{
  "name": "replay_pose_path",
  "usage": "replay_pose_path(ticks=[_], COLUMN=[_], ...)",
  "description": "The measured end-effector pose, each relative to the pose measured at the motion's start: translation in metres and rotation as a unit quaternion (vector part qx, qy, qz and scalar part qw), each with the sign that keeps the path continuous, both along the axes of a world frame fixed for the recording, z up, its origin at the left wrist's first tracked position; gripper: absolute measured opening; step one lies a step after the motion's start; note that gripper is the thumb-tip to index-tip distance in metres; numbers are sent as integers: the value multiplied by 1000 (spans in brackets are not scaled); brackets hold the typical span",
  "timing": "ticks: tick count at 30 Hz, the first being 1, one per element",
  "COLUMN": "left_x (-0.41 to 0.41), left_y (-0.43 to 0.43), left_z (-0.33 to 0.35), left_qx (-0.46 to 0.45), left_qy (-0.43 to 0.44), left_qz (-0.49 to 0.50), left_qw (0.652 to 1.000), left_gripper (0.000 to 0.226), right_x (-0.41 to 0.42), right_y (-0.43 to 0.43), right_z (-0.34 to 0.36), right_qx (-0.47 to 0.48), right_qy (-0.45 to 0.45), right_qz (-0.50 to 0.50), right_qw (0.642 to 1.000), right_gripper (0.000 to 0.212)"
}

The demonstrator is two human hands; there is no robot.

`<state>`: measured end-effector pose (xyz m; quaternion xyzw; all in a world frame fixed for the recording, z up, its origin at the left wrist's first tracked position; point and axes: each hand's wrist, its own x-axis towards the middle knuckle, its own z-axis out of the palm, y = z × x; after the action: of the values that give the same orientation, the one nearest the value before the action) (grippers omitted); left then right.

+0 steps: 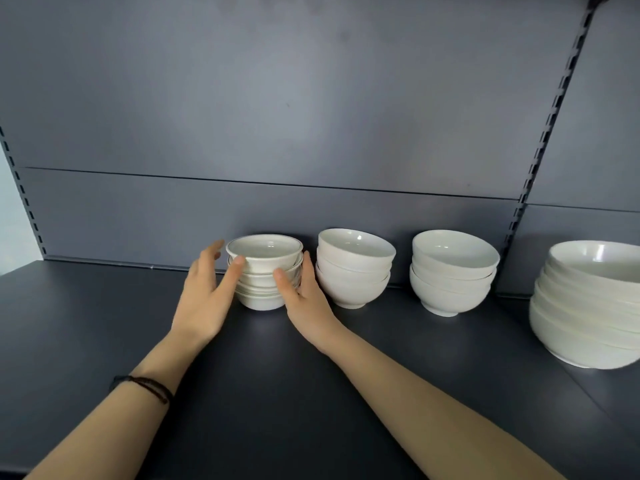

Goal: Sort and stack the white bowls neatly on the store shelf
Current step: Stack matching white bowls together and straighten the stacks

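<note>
A stack of small white bowls with thin dark rim lines (pixel 265 271) stands on the dark shelf (pixel 277 393) near the back panel. My left hand (pixel 207 296) is at the stack's left side, fingers straight, thumb touching the top bowl's rim. My right hand (pixel 301 299) lies against the stack's right side with straight fingers, its thumb on the front of the bowls. To the right stand a stack of three plain white bowls (pixel 353 268) and another stack of three (pixel 452 271). A taller stack of larger white bowls (pixel 588 303) is at the far right.
The grey back panel (pixel 277 209) rises directly behind the bowls, with a slotted upright (pixel 519 209) right of the third stack. The shelf's left part and front strip carry no objects. A dark bracelet sits on my left wrist.
</note>
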<state>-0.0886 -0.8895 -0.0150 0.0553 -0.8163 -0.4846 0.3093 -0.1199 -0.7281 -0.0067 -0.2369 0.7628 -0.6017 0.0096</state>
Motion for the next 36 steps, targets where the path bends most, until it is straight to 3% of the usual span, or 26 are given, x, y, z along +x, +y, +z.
replay_pose_path(ticks=[3,5,8,11,17,22,26,30,33,36], left_x=[16,33,58,69,55,46,41,40,34,22], left_y=[5,11,28,62,148,212,267,325,360,389], left_z=[-1,3,12,15,17,12,12,12,16,23], left_qx=[-64,-171,-353,-511,-583,-623,-610,-523,-379,-119], left_qy=[22,45,95,55,67,60,57,61,11,-31], left_qz=[92,127,68,-3,-88,-114,-134,-150,-161,-225], left_qw=[993,976,928,858,805,771,779,837,911,967], left_gripper=[39,29,28,33,39,46,49,64,78,96], right_x=[23,36,52,67,81,91,102,99,86,64], right_y=[28,60,117,172,246,308,374,440,475,492], right_z=[4,4,11,21,13,6,4,4,7,11], right_qx=[72,157,260,376,495,518,518,497,453,371], right_qy=[13,28,105,188,259,259,239,192,152,115], right_qz=[34,38,41,11,-62,-111,-139,-179,-188,-168], right_qw=[997,987,959,907,827,808,810,827,858,906], right_gripper=[65,62,53,51,56,58,54,49,52,65])
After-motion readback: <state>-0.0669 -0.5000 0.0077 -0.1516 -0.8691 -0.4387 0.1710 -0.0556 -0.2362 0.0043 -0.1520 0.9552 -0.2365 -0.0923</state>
